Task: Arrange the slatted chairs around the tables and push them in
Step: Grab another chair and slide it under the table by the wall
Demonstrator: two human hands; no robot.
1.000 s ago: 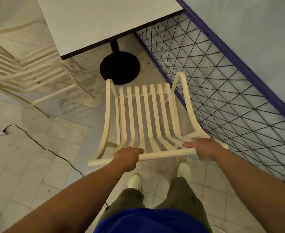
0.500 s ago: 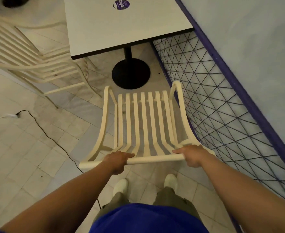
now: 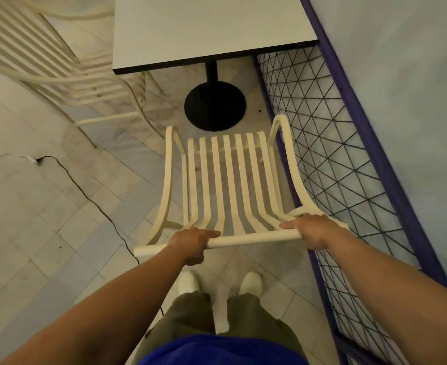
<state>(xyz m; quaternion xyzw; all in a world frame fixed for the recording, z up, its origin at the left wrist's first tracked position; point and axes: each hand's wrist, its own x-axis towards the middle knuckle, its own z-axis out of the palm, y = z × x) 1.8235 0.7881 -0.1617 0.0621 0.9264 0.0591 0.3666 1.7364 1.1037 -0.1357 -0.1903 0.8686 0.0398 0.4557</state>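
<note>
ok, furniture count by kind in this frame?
Chairs: 2 (held chair, gripped by left hand and right hand; left chair, partly cropped)
Tables: 1 (table)
Total: 3

Chair (image 3: 230, 180): cream slats, smooth, satin sheen; painted metal or plastic, can't tell which. Surface (image 3: 204, 32): pale matt laminate look, dark edge; black matt base (image 3: 214, 106). Floor (image 3: 59, 233): pale tiles, dull, stained. Fence (image 3: 330, 167): thin dark wire mesh, purple painted frame (image 3: 367, 127). Wall (image 3: 401, 75): matt blue paint.
</note>
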